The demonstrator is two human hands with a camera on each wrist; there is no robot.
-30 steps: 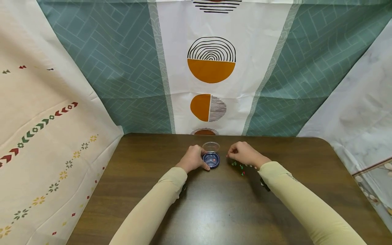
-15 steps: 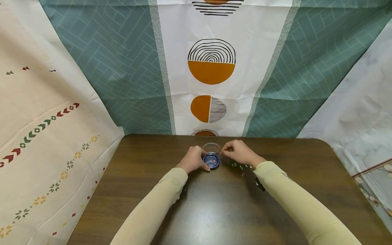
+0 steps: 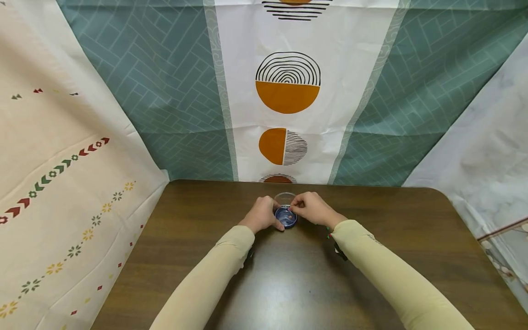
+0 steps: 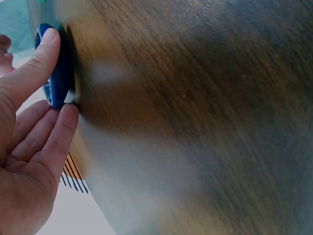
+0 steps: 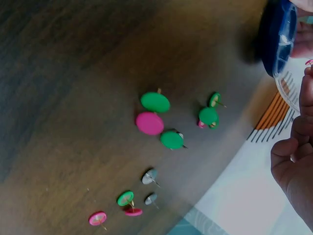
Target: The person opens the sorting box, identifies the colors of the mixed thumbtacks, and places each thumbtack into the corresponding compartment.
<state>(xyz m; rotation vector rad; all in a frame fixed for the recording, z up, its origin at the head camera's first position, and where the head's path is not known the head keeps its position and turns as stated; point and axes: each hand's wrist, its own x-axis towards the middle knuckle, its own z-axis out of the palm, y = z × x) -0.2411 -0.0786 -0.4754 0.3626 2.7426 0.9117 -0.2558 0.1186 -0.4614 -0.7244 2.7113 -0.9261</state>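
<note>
A round blue case (image 4: 62,81) stands on the table with its clear hinged lid (image 3: 283,197) raised at the back. My left hand (image 3: 263,215) grips the case from the left, thumb at the near side and fingers at the far side. Just over the case, my right hand (image 3: 313,209) pinches a small pink thumbtack (image 5: 309,62); the fingertips partly hide it. One small reddish piece (image 3: 290,217) lies inside the case. Loose thumbtacks lie on the table below the right wrist, among them a pink thumbtack (image 5: 149,123) and a green thumbtack (image 5: 155,102).
Several more green, pink and silvery thumbtacks lie scattered, such as a silvery thumbtack (image 5: 149,176). The brown wooden table (image 3: 198,206) ends at a patterned cloth (image 3: 185,91) at the back. Another cloth (image 3: 82,183) hangs on the left.
My right hand has moved left from beside the loose thumbtacks to above the case, carrying the pinched thumbtack. The left hand keeps its grip on the case.
</note>
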